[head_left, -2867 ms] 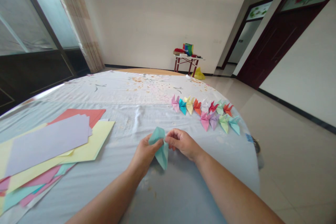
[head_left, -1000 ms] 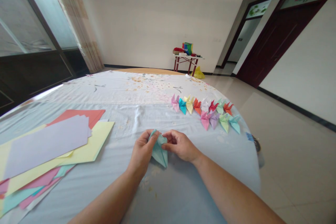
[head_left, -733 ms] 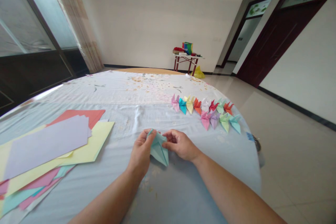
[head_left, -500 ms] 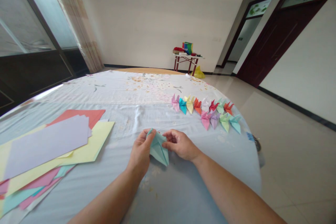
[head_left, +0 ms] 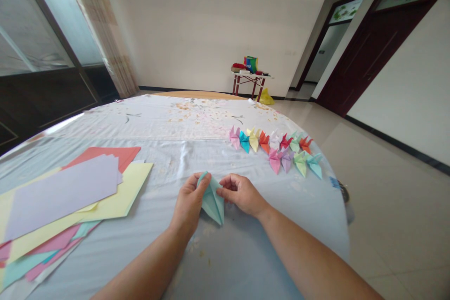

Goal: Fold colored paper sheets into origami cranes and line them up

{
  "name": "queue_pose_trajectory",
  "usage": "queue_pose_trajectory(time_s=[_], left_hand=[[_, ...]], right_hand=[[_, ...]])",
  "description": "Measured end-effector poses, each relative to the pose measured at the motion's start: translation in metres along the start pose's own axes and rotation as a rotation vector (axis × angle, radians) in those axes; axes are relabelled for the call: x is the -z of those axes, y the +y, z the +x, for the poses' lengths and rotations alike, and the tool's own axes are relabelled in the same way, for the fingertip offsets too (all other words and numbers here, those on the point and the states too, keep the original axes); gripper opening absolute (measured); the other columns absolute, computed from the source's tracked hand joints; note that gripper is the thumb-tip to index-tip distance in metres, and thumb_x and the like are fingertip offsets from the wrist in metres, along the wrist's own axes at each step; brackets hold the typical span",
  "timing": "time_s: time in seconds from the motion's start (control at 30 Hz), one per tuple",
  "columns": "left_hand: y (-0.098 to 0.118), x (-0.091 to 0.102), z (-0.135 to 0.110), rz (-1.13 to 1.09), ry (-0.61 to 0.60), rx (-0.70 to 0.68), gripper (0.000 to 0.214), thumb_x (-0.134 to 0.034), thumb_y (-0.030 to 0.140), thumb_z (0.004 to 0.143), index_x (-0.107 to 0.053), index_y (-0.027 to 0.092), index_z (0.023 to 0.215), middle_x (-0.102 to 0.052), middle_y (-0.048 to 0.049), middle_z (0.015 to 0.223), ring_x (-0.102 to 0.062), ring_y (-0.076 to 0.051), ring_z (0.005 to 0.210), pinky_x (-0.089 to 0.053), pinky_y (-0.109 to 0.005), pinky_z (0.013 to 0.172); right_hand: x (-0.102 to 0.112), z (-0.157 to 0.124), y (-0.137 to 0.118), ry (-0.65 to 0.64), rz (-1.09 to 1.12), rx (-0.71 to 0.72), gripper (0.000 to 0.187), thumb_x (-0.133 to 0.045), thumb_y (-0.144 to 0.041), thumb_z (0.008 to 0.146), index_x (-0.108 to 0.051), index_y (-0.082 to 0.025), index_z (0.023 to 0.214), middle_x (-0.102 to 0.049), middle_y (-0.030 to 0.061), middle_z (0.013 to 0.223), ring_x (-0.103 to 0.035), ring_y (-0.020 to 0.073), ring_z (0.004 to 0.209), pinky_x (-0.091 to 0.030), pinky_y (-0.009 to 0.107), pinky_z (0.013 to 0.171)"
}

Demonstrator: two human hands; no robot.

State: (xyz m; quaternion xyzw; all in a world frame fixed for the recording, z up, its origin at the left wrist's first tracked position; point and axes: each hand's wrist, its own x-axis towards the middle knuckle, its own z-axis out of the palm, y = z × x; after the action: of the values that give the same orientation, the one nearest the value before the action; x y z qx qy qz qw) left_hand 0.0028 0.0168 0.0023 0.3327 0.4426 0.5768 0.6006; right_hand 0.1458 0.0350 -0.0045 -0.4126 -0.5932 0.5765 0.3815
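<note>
Your left hand (head_left: 190, 199) pinches the folded aqua paper (head_left: 213, 204) near its top, thumb laid over the front and fingers curled behind; your right hand (head_left: 242, 194) nips the right edge of the same piece between thumb and forefinger, its other fingers bent in. The piece sits between your two hands — narrow point down and toward you, a crease running along its face; whether that point touches the tablecloth (head_left: 147, 258) you cannot tell from this angle.

Beyond your right hand, near the table's right edge, stand pointed origami figures in two rows; the back row has eight, from a pink origami figure (head_left: 235, 138) at its left end to an orange-red origami figure (head_left: 305, 145) at its right; the front row has four, ending in an aqua origami figure (head_left: 314, 166).

To your left, well apart from the hands, lies a loose pile of coloured paper; lavender sheets (head_left: 66, 197) lie on top, over yellow sheets (head_left: 131, 194) and red sheets (head_left: 128, 154); farther off, by the wall, a small stand (head_left: 250, 76) holds assorted items, a yellow plastic bag (head_left: 266, 98) beside it.
</note>
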Motion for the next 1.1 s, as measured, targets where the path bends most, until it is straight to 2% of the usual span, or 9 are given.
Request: queue_pose_trajectory(time_s=[0.47, 0.67, 0.93, 1.1], left_hand=[[0.0032, 0.0004, -0.0002, -0.069, -0.033, 0.059, 0.025, -0.066, 0.038, 0.068, -0.052, 0.018, 0.074, -0.051, 0.0064, 0.051, -0.048, -0.008, 0.042, -0.04, -0.019, 0.042], [0.0049, -0.0001, 0.0007, -0.053, -0.023, 0.059, 0.026, -0.066, 0.04, 0.067, -0.053, 0.018, 0.074, -0.053, 0.0059, 0.052, -0.05, -0.009, 0.043, -0.04, -0.02, 0.042], [0.0049, 0.0024, 0.0041, -0.048, 0.033, 0.05, 0.03, -0.065, 0.043, 0.067, -0.061, 0.018, 0.081, -0.056, 0.005, 0.054, -0.051, -0.009, 0.047, -0.039, -0.019, 0.045], [0.0081, 0.0038, 0.0054, -0.064, -0.006, 0.039, 0.036, -0.065, 0.044, 0.066, -0.062, 0.016, 0.089, -0.061, 0.0022, 0.062, -0.054, -0.01, 0.053, -0.043, -0.021, 0.05]], right_hand=[[0.0031, -0.0002, -0.0026, -0.01, 0.039, -0.009, 0.033, -0.07, -0.042, 0.063, -0.055, -0.014, 0.074, -0.054, -0.0042, 0.06, -0.047, 0.0065, 0.05, -0.034, 0.019, 0.046], [0.0046, -0.002, -0.0028, -0.029, -0.011, -0.015, 0.029, -0.065, -0.042, 0.07, -0.056, -0.015, 0.076, -0.055, -0.0026, 0.065, -0.049, 0.0074, 0.053, -0.035, 0.019, 0.048], [0.0048, -0.0012, -0.0028, -0.014, -0.043, -0.021, 0.03, -0.064, -0.043, 0.069, -0.055, -0.015, 0.073, -0.054, -0.0029, 0.06, -0.048, 0.0074, 0.05, -0.033, 0.019, 0.045], [0.0061, -0.0021, -0.0046, -0.007, 0.002, -0.041, 0.03, -0.065, -0.042, 0.069, -0.055, -0.015, 0.075, -0.055, -0.0028, 0.063, -0.047, 0.0069, 0.051, -0.033, 0.019, 0.045]])
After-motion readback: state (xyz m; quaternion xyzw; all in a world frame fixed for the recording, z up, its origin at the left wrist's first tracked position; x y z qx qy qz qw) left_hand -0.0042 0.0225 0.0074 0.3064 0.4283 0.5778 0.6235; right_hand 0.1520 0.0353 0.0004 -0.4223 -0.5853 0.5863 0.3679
